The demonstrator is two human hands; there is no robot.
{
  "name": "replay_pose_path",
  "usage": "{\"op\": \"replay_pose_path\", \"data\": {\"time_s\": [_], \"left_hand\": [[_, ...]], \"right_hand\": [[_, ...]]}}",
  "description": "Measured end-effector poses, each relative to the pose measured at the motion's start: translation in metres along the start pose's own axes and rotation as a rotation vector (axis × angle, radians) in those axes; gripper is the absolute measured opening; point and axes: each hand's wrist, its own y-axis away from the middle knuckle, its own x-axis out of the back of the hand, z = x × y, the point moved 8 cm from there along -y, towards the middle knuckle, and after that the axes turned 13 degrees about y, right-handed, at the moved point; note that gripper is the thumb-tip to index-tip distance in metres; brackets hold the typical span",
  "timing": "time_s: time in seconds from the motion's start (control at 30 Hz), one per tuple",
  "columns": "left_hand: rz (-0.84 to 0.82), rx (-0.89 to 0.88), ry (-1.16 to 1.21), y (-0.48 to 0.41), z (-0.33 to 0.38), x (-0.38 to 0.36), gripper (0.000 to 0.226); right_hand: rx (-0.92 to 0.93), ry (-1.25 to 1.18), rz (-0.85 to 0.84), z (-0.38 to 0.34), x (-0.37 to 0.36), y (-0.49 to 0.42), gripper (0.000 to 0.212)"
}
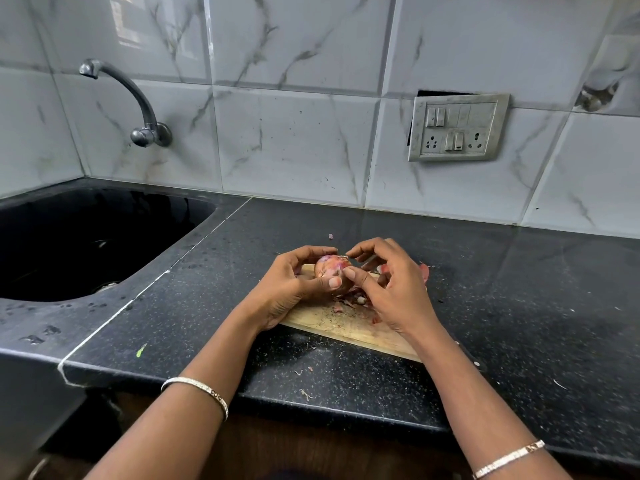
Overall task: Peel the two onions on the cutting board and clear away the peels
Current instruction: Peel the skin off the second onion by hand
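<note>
Bangled forearms reach in from the near edge, left bangle and right bangle lowest in view. Between the hands, just above the wooden cutting board, is a reddish onion with papery skin on it. The left hand grips it, fingers curled over the top, thumb across the front. The right hand pinches thumb and forefinger on the skin at the onion's right end. So the onion lies left of the peeling hand, and the pull should likely run rightward, away from the holding palm. Loose peels litter the board beneath. A red shape behind the right hand may be the second onion; I cannot tell. Around them lies the black worktop, with the sink at left.
</note>
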Motion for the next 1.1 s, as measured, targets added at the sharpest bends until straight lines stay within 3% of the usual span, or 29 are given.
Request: {"op": "replay_pose_path", "data": {"time_s": [0.2,0.63,0.93,1.0,1.1], "left_hand": [[0.01,-0.008,0.007,0.001,0.002,-0.001,0.059],[0.096,-0.024,0.115,-0.001,0.002,0.008,0.054],[0.145,0.001,0.131,-0.004,-0.002,0.015,0.051],[0.141,0.01,0.139,-0.004,-0.002,0.015,0.052],[0.121,0.024,0.142,-0.004,-0.002,0.014,0.056]], "right_hand": [[-0.018,0.082,0.001,-0.004,0.004,0.002,0.006],[-0.086,0.193,-0.102,0.007,-0.004,0.002,0.008],[-0.196,0.491,-0.128,0.028,-0.005,0.005,0.011],[-0.209,0.449,-0.08,0.027,0.0,0.004,0.012],[-0.171,0.194,-0.03,0.02,0.003,0.003,0.007]]}}
